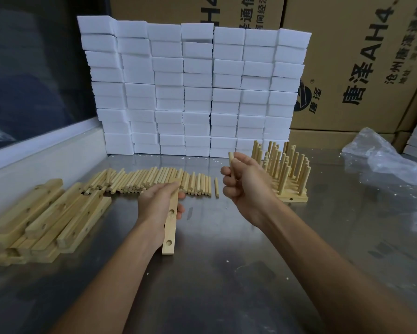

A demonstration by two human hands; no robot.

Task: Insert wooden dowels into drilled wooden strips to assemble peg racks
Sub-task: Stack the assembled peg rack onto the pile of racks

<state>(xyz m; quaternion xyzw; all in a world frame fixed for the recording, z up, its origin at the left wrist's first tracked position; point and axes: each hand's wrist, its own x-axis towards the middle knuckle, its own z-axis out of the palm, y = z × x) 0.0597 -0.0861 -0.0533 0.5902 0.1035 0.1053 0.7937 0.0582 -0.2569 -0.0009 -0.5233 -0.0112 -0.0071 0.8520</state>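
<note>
Your left hand [158, 201] grips a drilled strip [170, 227] lying on the counter [226, 273], while your right hand [247, 182] pinches a dowel [232, 162] raised above and to its right. Enter the hole tilted and the dowel will likely jam or lever the strip sideways into the loose dowels [154, 180] just behind.

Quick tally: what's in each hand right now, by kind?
Drilled strip, gripped by left hand: 1
Dowel, pinched by right hand: 1
Total held: 2
</note>
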